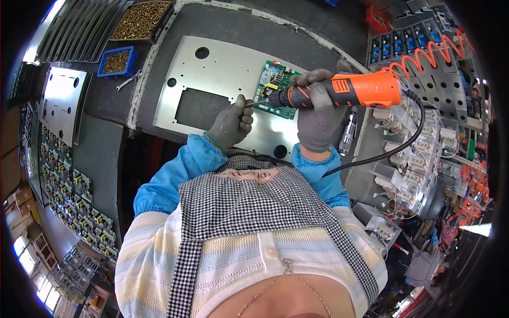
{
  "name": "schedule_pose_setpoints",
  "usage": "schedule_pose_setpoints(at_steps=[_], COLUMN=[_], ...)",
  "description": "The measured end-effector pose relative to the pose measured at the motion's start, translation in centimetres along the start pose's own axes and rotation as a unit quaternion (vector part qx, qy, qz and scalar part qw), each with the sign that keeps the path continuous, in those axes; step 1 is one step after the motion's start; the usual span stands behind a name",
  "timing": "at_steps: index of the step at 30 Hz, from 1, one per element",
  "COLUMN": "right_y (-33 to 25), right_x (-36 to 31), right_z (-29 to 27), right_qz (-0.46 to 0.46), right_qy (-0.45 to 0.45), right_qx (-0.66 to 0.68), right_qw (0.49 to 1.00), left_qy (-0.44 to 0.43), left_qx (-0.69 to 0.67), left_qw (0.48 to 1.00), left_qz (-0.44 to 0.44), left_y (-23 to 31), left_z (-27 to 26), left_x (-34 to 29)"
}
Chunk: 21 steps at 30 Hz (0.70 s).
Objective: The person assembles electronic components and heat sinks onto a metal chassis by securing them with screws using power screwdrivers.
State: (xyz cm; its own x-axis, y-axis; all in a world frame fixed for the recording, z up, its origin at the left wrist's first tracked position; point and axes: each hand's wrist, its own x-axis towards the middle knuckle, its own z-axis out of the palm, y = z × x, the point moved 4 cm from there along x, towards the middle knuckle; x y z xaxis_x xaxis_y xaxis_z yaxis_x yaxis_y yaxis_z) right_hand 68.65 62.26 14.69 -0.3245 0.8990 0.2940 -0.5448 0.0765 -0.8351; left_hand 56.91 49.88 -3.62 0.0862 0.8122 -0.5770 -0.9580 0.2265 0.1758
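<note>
Now your right hand (317, 119) is wrapped tight around the orange electric screwdriver (344, 91) and your left hand (231, 123) pinches near its tip – at the green circuit board (275, 87) on the metal panel (222, 74). That board looks light but fragile – hold its edges.

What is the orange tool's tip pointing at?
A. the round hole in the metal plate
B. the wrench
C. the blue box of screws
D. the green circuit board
D: the right hand holds the orange electric screwdriver with its tip at the edge of the green circuit board lying on the metal plate, while the left hand has its fingers right by the tip.
</note>
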Motion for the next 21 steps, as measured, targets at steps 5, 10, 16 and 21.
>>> schedule_pose_setpoints(at_steps=[5, 10, 16, 21], right_y=[0.5, 0.6, 2.0, 3.3], right_x=[-0.3, 0.3, 0.9, 4.5], right_z=[-0.3, -0.8, -2.4, -3.9], right_qz=[0.006, 0.048, 0.049, -0.058], right_qy=[0.029, 0.093, 0.187, 0.133], right_qx=[-0.006, -0.009, 0.009, -0.077], right_qw=[1.000, 0.994, 0.981, 0.987], left_qy=[0.010, 0.032, 0.088, 0.098], left_qx=[-0.001, 0.135, 0.172, 0.009], left_qw=[0.999, 0.983, 0.973, 0.992], left_qz=[0.036, 0.117, 0.127, 0.074], left_y=[0.6, 1.4, 1.8, 1.7], left_z=[0.7, 0.2, -0.5, -3.3], left_x=[-0.2, 0.0, 0.5, 1.6])
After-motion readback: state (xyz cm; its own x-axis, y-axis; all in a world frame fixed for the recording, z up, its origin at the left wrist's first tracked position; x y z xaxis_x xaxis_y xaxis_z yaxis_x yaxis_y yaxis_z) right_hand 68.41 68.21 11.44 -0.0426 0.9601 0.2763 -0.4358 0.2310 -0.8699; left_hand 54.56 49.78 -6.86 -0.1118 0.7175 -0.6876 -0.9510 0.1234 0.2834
